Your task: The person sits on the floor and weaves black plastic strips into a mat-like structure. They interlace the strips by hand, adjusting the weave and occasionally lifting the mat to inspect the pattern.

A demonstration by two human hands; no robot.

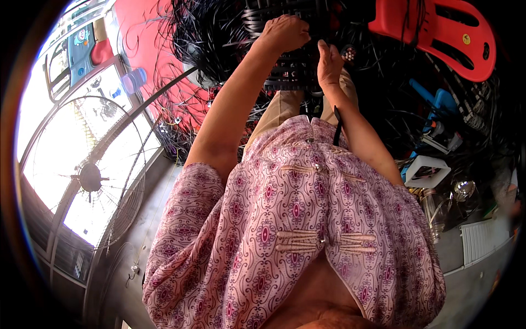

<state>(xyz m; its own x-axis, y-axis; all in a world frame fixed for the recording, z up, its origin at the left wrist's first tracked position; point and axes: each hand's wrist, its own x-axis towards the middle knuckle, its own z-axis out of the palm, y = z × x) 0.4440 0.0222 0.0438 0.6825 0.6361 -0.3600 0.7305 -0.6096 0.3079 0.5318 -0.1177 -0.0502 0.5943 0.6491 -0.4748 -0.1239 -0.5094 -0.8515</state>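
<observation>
A black woven basket (290,74) of flat plastic strips rests in front of my lap, between my knees. My left hand (285,33) is closed over the upper part of its weave, with its fingertips turned down and partly hidden. Close by on the right, my right hand (330,64) is raised with the thumb up and the other fingers curled in. What either hand pinches is too dark to make out. Just past my right fingers shows a small round cluster of pale ends (348,52). A loose black strip (337,126) hangs beside my right forearm.
Tangled black strips (203,38) spread at the far left over a red surface (137,24). A red plastic stool (460,38) is at the far right, above a blue tool (438,98) and a white square container (426,171). A wire-caged fan (90,176) stands left.
</observation>
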